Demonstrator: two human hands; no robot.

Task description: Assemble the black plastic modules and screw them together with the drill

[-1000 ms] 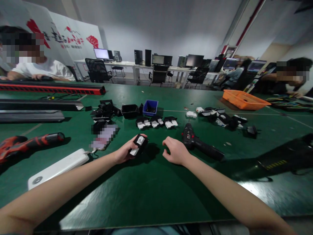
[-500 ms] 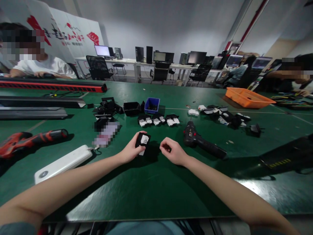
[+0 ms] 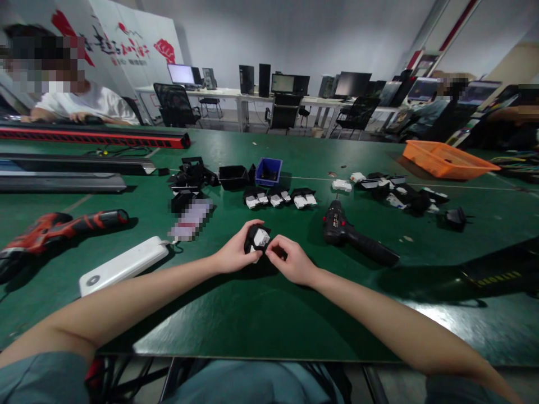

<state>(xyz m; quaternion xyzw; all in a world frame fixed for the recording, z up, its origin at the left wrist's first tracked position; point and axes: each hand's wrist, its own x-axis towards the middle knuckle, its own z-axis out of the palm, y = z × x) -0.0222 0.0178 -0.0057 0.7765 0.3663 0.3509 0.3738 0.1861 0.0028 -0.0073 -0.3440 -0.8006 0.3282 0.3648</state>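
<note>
My left hand (image 3: 236, 249) grips a small black part with white blocks on it (image 3: 261, 238), held just above the table in front of me. My right hand (image 3: 292, 261) is close against the part's right side, thumb and forefinger pinched together. Whatever lies between those fingertips is too small or hidden to make out. Beyond the hands, similar black-and-white parts (image 3: 280, 197) stand in a short row. A black cordless screwdriver (image 3: 351, 233) lies right of my right hand, its bit pointing away from me.
Behind the row sit a blue bin (image 3: 268, 171) and a black bin (image 3: 233, 177). A white power bank (image 3: 124, 266), a phone (image 3: 191, 220) and a red-black power tool (image 3: 63, 233) lie left. More parts (image 3: 396, 191) and an orange tray (image 3: 448, 160) are right. A co-worker sits far left.
My right hand has moved left to the part, closing the gap between the hands. The part has turned in my left hand. The whole view has shifted slightly.
</note>
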